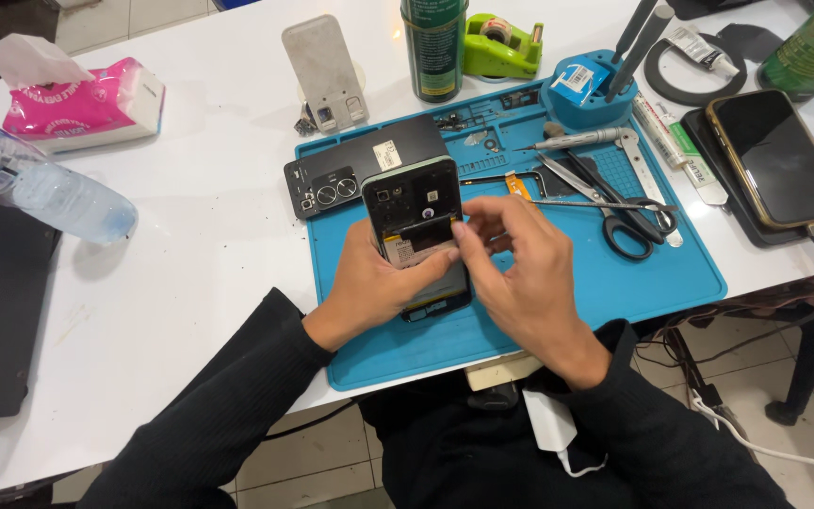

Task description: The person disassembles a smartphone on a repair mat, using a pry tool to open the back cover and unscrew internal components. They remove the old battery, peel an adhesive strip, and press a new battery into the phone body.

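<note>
Head view: opened black smartphone with its back cover off (418, 221), at centre above the blue silicone repair mat (614, 283) on the white counter (209, 188), clasped from beneath in the left hand (369, 287), with the right hand (520, 269) pinching at its exposed middle from 3 o'clock. Likely risk: slipping fingertips tearing a thin internal part, or the tilted phone dropping toward the black scissors (628, 221) at 2 o'clock. Hidden under fingers: the pinched part itself, and the phone's lower edge.

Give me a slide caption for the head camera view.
Both hands, left and right, hold an opened phone above a blue mat.
</note>
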Demonstrator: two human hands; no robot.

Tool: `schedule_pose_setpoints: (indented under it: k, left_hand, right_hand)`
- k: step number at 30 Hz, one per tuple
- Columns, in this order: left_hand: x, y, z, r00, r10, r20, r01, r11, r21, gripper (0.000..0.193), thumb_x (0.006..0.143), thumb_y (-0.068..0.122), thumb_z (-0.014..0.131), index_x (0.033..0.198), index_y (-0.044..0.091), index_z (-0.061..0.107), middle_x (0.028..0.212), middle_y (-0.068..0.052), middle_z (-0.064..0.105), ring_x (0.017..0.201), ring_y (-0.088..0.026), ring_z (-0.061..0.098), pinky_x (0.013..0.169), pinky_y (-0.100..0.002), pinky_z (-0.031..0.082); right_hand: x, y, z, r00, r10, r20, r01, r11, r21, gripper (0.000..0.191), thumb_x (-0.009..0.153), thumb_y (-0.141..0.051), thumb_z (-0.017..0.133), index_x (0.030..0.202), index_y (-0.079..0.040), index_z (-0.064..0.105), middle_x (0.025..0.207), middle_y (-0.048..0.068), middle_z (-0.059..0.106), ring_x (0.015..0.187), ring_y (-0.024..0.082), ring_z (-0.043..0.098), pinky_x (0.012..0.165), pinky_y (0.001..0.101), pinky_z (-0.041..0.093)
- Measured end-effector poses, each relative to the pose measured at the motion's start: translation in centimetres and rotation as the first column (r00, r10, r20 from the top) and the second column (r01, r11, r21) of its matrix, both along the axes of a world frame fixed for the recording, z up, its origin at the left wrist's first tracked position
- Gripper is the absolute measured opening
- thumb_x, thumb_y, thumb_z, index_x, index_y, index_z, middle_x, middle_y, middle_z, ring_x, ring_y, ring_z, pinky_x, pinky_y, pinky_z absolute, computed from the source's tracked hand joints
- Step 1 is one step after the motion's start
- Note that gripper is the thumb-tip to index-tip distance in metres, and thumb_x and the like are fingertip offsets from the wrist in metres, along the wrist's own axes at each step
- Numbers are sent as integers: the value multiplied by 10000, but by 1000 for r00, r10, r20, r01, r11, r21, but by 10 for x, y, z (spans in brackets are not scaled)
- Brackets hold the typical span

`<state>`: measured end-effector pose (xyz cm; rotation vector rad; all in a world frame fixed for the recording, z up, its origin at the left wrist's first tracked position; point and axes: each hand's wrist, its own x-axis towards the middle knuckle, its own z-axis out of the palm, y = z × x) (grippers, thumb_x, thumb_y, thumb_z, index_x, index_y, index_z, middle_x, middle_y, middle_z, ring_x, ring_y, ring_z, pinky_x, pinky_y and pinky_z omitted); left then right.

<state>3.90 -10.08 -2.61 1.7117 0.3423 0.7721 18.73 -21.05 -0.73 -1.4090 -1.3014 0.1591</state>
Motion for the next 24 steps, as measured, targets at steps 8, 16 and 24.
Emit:
schedule_pose_setpoints:
  k: [8,16,24]
  left_hand:
    - [3,0,-1,999,31,-10,-31,999,-20,300,885,88,785,1170,27,716,1080,-49,772,982,-102,732,876,-269,604]
    - [0,23,-5,998,-16,58,38,914,-403,472,840,101,837,1229,3,588,1115,-99,720,986,-181,730,877,-359,629]
    - [-7,24,-11,928,-297,226,373,759,-533,686,801,166,865,1376,17,523,1300,-142,658,1217,-208,665,1049,-380,568]
  right_hand:
    - [7,8,1,999,-18,-29,18,1000,-22,109,925,-39,737,1006,19,694,860,58,712,731,111,714,648,239,588]
    - [20,4,-9,810,256,-527,-346,935,-77,293,981,-74,656,1264,0,634,1072,58,689,893,116,678,744,277,591]
    - [8,2,-25,627,505,-594,-557,823,112,709,948,-3,625,1601,-37,351,1591,138,449,1390,253,530,1070,397,514]
